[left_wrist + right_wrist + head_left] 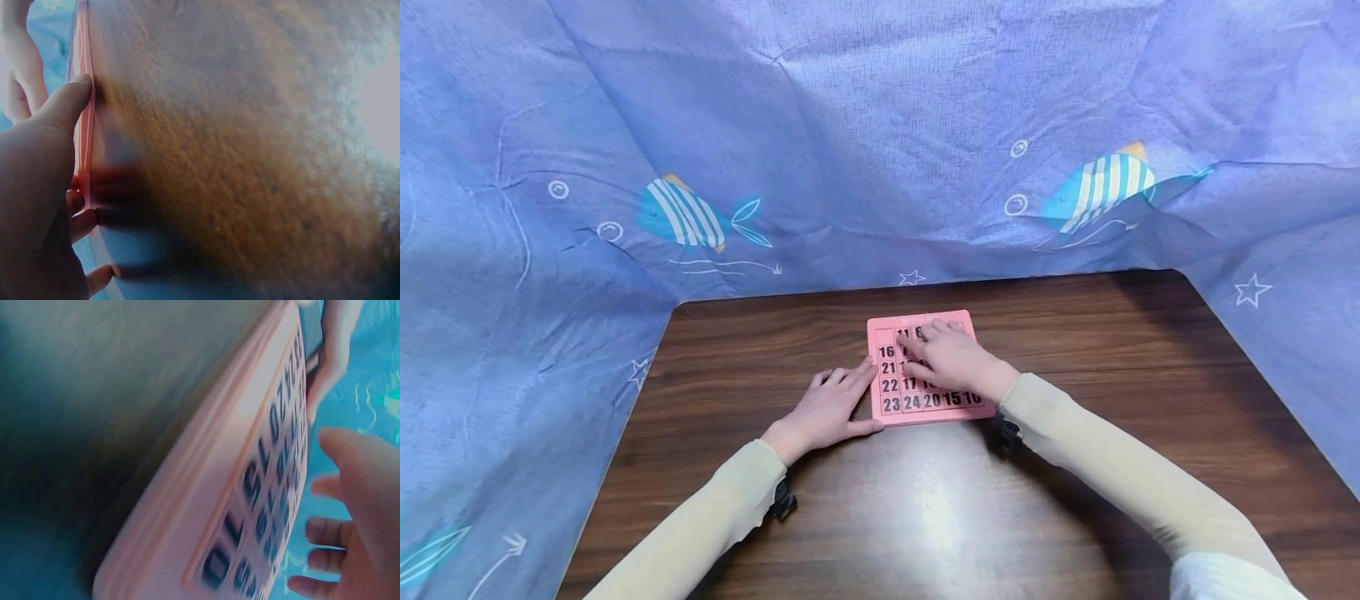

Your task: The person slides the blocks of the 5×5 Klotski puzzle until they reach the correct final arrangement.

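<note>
A pink number slide puzzle (891, 418) lies flat on the table, its square tiles printed with black numbers. In the head view its top left cell (886, 336) shows no number. My left hand (827, 410) rests against the puzzle's left side, fingers fairly straight along the edge and thumb at the near left corner; the left wrist view shows that thumb (78, 94) against the pink side. My right hand (953, 358) is over the tiles, fingers spread toward the upper left and hiding several numbers. In the right wrist view its fingers (328, 531) reach over the number face.
A dark wood-grain table (775, 350) carries the puzzle near its far middle, with a bright glare in front. Blue cloth (880, 150) with striped fish hangs behind and beside it. Small black devices (784, 500) sit under both wrists.
</note>
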### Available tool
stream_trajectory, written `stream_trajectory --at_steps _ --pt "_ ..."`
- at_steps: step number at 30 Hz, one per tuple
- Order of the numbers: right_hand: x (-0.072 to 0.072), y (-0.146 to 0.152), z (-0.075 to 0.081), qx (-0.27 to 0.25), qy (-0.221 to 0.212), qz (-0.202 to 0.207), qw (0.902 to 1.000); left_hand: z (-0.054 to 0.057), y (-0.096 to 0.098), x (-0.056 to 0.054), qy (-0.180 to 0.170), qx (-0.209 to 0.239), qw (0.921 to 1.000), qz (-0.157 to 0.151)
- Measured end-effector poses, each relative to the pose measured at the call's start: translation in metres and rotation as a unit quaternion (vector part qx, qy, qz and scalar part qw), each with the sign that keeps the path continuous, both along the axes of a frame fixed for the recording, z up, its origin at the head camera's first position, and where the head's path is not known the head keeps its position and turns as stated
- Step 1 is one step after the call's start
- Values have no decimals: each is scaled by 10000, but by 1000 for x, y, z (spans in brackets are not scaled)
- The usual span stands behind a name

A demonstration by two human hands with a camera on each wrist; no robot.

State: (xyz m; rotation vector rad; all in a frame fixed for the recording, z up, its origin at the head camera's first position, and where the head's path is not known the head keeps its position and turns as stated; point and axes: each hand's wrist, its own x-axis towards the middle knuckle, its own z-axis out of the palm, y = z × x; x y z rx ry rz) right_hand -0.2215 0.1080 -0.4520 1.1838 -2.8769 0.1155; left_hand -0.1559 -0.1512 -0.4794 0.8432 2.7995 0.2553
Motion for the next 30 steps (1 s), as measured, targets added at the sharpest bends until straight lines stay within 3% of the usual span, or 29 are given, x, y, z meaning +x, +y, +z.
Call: stream_trajectory --at_steps 6,17,20,23,27,30 --pt "-5 16 -3 107 366 -606 9974 0 -1 0 -136 -22 9999 40" --pt "-5 -1 -11 26 -82 -509 9987 1 2 1 -43 34 10000 14" --pt "-3 9 -9 -80 -5 -603 9981 0 2 1 -30 82 10000 4" --pt "0 27 -6 -170 245 -960 9949 0 2 1 -34 97 9999 -5" --pt "4 51 -7 9 383 -1498 9880 1 0 1 -33 103 9999 -2" --pt "5 59 -10 108 295 -1568 9871 2 0 1 -32 117 9999 1"
